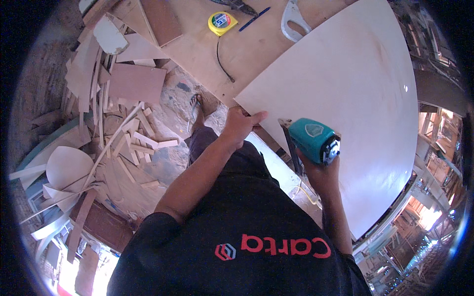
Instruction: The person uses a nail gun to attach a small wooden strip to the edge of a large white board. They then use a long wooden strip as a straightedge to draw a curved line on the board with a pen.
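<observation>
Nailer (312,135) (or stapler, can't tell which), teal body, right of frame centre, over the near edge of the pale panel (345,84). Right hand (321,172) has its grip closed round the handle from below; trigger finger hidden. Nose points up-left toward the panel edge, contact not clear. Left hand (239,129), just left of centre: grip looks clamped on the panel's corner, thumb over the top face, most fingers out of sight. Probably steadies the sheet while the right carries the tool's weight.

Panel fills the right half of the frame, partly over the tabletop (195,54). Yellow tape measure (222,22) and blue pen (255,18) lie upper centre, just beyond the panel, likely parked off the sheet but within reach. Pale handle (295,22) with a cutout lies near the panel's far edge.

Containers: only the nailer's dark magazine counts; load not visible. Offcuts (138,143) are piled loose, left of frame.
</observation>
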Demonstrator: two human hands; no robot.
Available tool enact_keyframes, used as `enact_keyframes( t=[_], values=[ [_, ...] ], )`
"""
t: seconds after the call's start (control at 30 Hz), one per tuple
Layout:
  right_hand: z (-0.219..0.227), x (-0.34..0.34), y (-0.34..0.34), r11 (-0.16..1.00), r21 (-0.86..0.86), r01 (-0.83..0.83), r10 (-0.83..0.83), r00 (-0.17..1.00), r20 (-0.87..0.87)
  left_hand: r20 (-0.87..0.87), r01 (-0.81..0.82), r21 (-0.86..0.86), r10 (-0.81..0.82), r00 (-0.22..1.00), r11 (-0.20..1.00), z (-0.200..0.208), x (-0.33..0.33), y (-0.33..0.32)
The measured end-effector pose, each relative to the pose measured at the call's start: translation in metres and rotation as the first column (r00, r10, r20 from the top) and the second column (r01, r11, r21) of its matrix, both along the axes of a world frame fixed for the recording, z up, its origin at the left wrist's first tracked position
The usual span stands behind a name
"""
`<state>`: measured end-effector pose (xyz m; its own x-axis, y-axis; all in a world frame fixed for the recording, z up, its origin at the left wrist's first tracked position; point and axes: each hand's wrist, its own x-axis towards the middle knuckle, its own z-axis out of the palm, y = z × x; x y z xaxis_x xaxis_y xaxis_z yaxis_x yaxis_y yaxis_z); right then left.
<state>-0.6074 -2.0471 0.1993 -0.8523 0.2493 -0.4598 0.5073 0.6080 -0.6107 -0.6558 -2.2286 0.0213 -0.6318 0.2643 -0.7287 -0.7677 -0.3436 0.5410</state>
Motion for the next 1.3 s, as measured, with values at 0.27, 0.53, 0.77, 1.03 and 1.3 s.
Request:
enact_keyframes(
  t=[0.27, 0.53, 0.77, 1.03, 1.3],
  values=[
    [-0.018, -0.022, -0.014, 0.990, 0.124, -0.068, 0.065, 0.997, 0.027, -0.053, 0.050, 0.026, -0.049, 0.997, 0.998, 0.000, -0.005, -0.002],
    [-0.020, -0.025, -0.010, 0.967, 0.183, -0.178, 0.138, 0.968, 0.212, -0.111, 0.030, 0.007, -0.029, 0.993, 1.000, 0.005, -0.006, -0.003],
    [-0.020, -0.027, -0.011, 0.940, 0.247, -0.235, 0.214, 0.971, 0.109, -0.159, 0.074, -0.048, -0.080, 0.984, 0.996, 0.002, -0.005, -0.004],
    [0.000, -0.007, 0.040, 0.971, 0.236, 0.037, -0.039, 0.999, 0.008, -0.182, 0.091, -0.091, -0.107, 0.977, 0.992, -0.006, 0.000, -0.004],
    [-0.037, 0.077, 0.219, 0.782, 0.576, 0.238, -0.242, 0.968, -0.071, -0.024, 0.014, -0.044, -0.015, 1.000, 0.999, 0.008, -0.004, -0.001]
  ],
)
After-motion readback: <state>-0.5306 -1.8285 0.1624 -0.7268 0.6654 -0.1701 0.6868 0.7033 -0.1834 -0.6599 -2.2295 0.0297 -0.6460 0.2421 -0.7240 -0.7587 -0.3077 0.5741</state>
